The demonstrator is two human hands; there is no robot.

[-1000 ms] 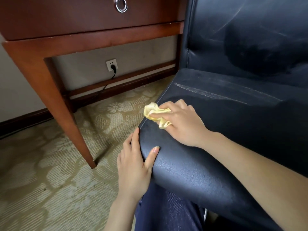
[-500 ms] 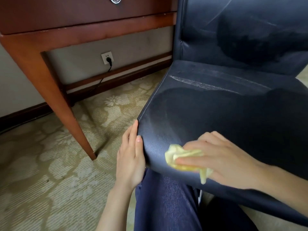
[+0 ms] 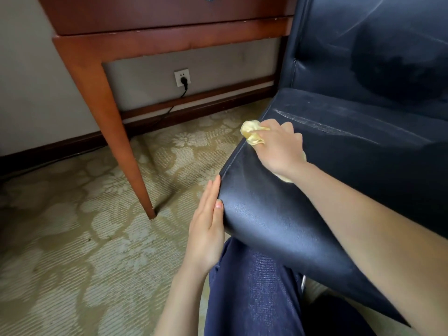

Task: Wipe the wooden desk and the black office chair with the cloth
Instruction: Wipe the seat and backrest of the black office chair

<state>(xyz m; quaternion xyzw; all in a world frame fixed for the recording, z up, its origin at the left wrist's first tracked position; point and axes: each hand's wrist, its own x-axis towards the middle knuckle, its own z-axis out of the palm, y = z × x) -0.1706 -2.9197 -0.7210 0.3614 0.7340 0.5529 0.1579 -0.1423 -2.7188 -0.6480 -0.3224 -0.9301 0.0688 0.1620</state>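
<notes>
Just one cloth (image 3: 252,133), one chair (image 3: 339,166), two hands: right hand (image 3: 278,149), left hand (image 3: 206,234).

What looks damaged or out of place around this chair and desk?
A pale, scuffed streak runs across the black leather chair seat, where the surface looks worn. The reddish-brown wooden desk has small pale chips along the edge under its drawer. Nothing looks spilled.

right hand (image 3: 278,149) grips cloth (image 3: 252,133) on chair (image 3: 278,219) | left hand (image 3: 206,234) flat
</notes>
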